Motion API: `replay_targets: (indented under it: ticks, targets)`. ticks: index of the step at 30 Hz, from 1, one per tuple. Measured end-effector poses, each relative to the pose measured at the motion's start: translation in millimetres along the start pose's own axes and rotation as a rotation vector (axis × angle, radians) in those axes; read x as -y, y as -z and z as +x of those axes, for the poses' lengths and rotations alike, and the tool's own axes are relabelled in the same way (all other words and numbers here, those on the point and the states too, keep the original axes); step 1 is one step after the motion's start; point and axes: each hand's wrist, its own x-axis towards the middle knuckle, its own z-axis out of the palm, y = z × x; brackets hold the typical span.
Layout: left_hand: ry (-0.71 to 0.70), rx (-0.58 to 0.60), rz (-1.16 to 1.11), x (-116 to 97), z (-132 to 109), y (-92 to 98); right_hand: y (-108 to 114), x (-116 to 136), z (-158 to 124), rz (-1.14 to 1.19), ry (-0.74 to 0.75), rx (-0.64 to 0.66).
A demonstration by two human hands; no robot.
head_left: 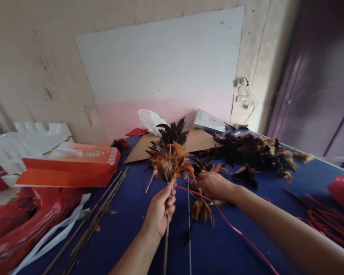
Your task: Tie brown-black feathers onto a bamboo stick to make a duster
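My left hand (160,210) is closed round the thin wooden stick (166,244) of a feather duster, just below its feathers. The duster's head (170,160) has brown-orange feathers low down and black ones at the top. A red plastic string (226,219) runs from the binding at my left thumb towards the lower right. To the right of the duster, my right hand (213,186) reaches down to loose brown and black feathers on the blue table, its fingers curled in against them. Its fingertips are partly hidden. More brown feathers (203,210) lie just below this hand.
A large pile of dark feathers (255,152) lies at the back right. Red string coils (329,225) sit at the right edge. Left are bare sticks (94,221), an orange box (71,166) and red plastic bags (37,225). Cardboard (137,149) lies behind the duster.
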Motion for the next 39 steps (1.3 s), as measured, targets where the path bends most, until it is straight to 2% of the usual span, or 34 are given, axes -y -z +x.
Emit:
replay_targets:
  ticks: [2, 4, 8, 10, 12, 14, 16, 18, 19, 21, 23, 26, 29, 32, 35, 39]
  targets:
    - [0.001, 0.006, -0.007, 1, 0, 0.1, -9, 9, 4, -0.135, 0.065, 0.043]
    - [0.008, 0.014, -0.010, 1, 0, -0.4, -18, 12, 7, -0.164, 0.057, 0.056]
    - [0.007, 0.004, -0.022, 0, -1, -2.3, -22, 5, 2, -0.098, -0.084, 0.013]
    - [0.009, -0.002, -0.015, 0, -2, -3.4, -16, -5, -4, 0.000, -0.231, -0.087]
    - [0.014, -0.004, 0.004, 0, -2, -4.4, -6, -15, -10, 0.242, -0.455, -0.257]
    - [0.015, -0.003, 0.029, 0, -3, -5.0, 7, -20, -16, 0.632, -0.654, -0.446]
    - [0.011, 0.006, 0.054, 1, -3, -5.2, 20, -16, -21, 1.082, -0.733, -0.598]
    - [0.001, 0.017, 0.075, 3, -4, -5.1, 32, 2, -23, 1.431, -0.694, -0.657]
    - [-0.003, 0.020, 0.087, 3, -4, -5.1, 38, 14, -22, 1.542, -0.652, -0.639]
    - [-0.005, 0.020, 0.115, 4, -4, -5.6, 44, 43, -19, 1.652, -0.559, -0.517]
    - [-0.005, 0.016, 0.139, 5, -5, -7.0, 45, 68, -12, 1.662, -0.484, -0.413]
    - [-0.011, 0.024, 0.173, 5, -7, -10.2, 36, 90, 0, 1.562, -0.496, -0.400]
    - [-0.015, 0.031, 0.213, 6, -8, -12.3, 20, 93, 9, 1.489, -0.536, -0.416]
    - [-0.016, 0.013, 0.233, 7, -9, -12.7, 10, 89, 12, 1.578, -0.536, -0.358]
    - [-0.010, 0.012, 0.265, 7, -10, -13.1, 6, 89, 12, 1.638, -0.589, -0.323]
    - [0.005, 0.044, 0.346, 6, -14, -15.3, 8, 90, 10, 1.607, -0.641, -0.334]
